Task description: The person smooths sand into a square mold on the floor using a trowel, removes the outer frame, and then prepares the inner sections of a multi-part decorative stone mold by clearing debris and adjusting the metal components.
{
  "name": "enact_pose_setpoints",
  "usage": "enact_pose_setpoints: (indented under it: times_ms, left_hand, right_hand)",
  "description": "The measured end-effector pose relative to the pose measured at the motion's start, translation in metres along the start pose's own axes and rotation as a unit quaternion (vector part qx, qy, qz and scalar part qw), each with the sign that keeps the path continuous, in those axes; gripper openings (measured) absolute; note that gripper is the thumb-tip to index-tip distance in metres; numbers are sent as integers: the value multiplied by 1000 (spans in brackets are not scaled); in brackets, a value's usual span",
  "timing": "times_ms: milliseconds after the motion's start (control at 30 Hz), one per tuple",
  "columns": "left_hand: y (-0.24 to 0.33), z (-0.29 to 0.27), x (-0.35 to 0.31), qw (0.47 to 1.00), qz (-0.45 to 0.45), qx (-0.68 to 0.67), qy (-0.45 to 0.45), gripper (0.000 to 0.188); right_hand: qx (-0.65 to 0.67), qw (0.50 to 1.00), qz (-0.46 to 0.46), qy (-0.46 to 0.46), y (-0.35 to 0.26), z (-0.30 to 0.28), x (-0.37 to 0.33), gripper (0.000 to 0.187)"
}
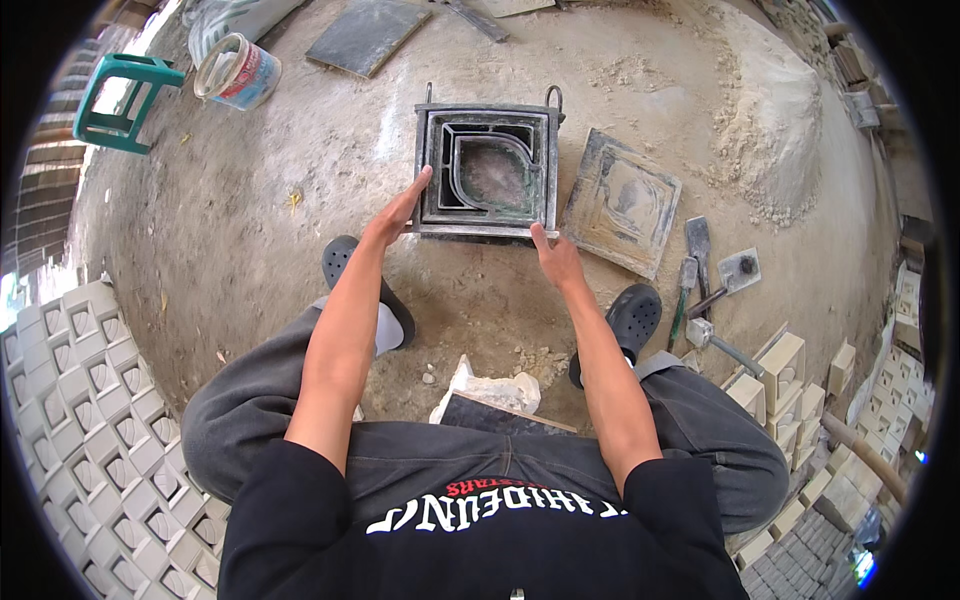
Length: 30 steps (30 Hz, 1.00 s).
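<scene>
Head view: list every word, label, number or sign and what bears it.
Black T-shirt: large white lettering with a smaller red line, upside down here; wording not copied.
Bucket: red and blue label, print too small to read.
Square metal frame: no lettering visible.

metal mould [549,165]: dark grey | stool [140,67]: green | bucket [249,78]: white, red, blue | heap [775,140]: pale beige
</scene>
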<state>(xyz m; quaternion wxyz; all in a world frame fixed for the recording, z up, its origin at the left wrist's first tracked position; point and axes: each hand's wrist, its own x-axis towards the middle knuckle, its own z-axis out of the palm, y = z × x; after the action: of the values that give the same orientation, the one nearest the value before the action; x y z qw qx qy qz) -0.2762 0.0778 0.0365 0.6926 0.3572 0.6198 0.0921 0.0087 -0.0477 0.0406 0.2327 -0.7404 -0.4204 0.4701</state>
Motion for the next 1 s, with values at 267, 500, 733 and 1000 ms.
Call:
enact_pose_setpoints:
  times_ms: [267,500,733,1000]
  left_hand:
    - [-2,-2,-2,998,1,-46,-36,105]
    - [-2,-4,8,998,45,-36,-41,103]
    - [-14,-11,16,998,27,-46,-23,103]
    - [-13,-7,15,998,38,-53,-12,102]
  right_hand:
    - [-32,991,-125,27,-12,14,-11,55]
    - [-109,963,-174,176,37,48,-1,57]
    - [-246,921,-205,224,41,53,3,52]
    - [-244,917,-243,200,59,49,13,60]
